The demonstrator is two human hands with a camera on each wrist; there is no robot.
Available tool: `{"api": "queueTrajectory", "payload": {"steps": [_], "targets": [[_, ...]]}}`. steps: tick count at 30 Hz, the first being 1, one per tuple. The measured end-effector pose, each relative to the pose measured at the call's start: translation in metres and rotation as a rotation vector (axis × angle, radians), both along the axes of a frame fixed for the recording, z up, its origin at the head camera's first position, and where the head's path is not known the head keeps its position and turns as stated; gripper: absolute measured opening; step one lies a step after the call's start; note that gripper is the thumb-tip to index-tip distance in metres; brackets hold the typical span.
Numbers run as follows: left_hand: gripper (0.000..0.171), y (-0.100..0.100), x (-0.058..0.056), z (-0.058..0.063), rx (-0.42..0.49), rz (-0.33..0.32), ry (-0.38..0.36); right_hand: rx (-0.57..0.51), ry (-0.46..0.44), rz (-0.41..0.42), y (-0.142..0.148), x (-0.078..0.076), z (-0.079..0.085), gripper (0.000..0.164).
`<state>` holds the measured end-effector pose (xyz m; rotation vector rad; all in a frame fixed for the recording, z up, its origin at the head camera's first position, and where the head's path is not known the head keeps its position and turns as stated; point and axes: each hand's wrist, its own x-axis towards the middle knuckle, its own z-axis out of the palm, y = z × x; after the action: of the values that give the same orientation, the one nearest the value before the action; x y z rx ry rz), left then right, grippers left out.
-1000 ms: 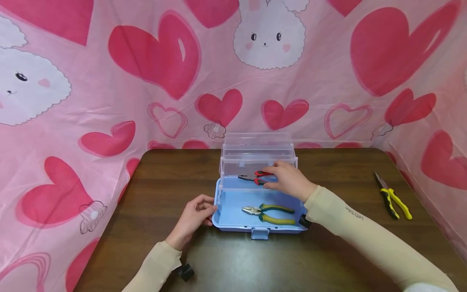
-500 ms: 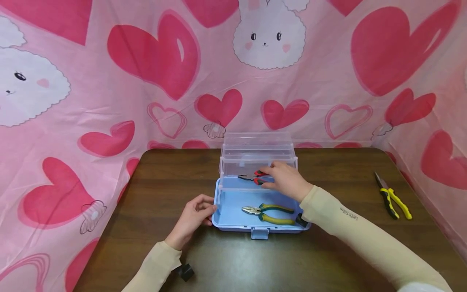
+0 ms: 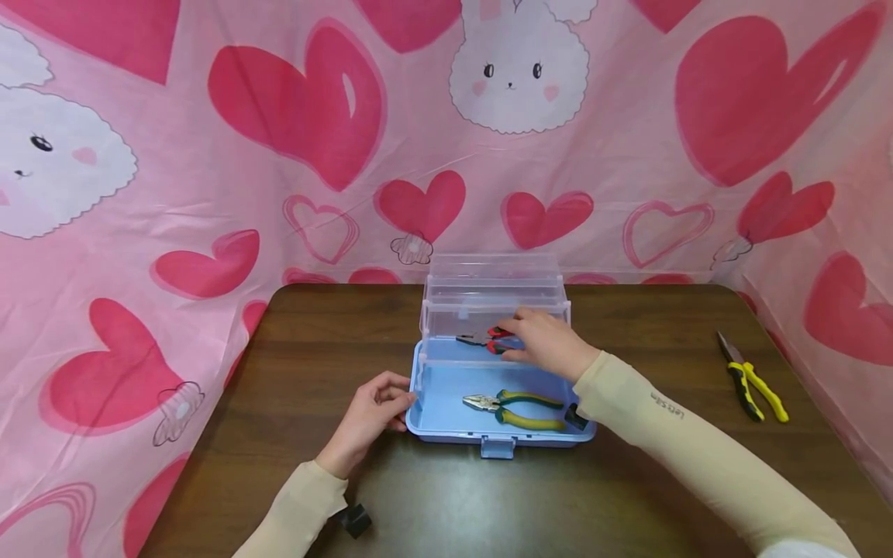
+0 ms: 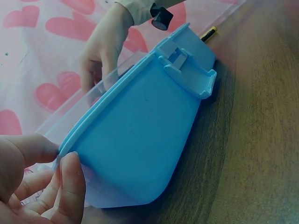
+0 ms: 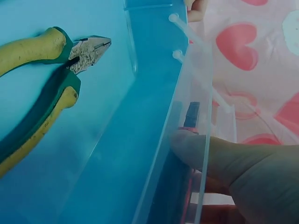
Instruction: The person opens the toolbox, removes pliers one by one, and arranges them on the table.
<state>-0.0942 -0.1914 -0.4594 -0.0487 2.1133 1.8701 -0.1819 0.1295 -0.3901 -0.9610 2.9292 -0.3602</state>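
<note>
An open blue toolbox [image 3: 453, 439] with clear stepped trays [image 3: 495, 291] raised at its back sits mid-table. My left hand [image 3: 373, 411] pinches its left rim between thumb and fingers; the left wrist view shows this left hand [image 4: 42, 182] at the box's corner. At the back of the box, my right hand [image 3: 554, 341] grips red-and-black-handled pliers [image 3: 498, 348], their jaws pointing left. The right wrist view shows the thumb over these pliers [image 5: 192, 115] within the clear tray, the handles partly hidden. Green-and-yellow combination pliers [image 3: 530, 423] lie in the box's front part.
Yellow-and-black long-nose pliers [image 3: 746, 380] lie on the wooden table [image 3: 328, 333] at the far right. A latch [image 3: 498, 446] hangs open at the toolbox's front. Behind the table hangs a pink cloth [image 3: 418, 139] with hearts and rabbits.
My right wrist and sleeve have shifted slightly left, while the fingers stay on the red-and-black pliers. The left hand keeps its hold on the toolbox rim.
</note>
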Motion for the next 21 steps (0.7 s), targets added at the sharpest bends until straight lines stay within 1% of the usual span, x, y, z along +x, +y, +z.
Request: {"api": "queueTrajectory", "payload": {"steps": [11, 21], "targets": [[0.035, 0.001, 0.0008, 0.001, -0.003, 0.004, -0.006, 0.014, 0.03, 0.001, -0.0003, 0.0026, -0.0008, 0.057], [0.036, 0.0005, 0.0023, -0.0002, -0.003, 0.004, -0.004, 0.025, 0.016, -0.043, 0.0, 0.0025, -0.0028, 0.06]]}}
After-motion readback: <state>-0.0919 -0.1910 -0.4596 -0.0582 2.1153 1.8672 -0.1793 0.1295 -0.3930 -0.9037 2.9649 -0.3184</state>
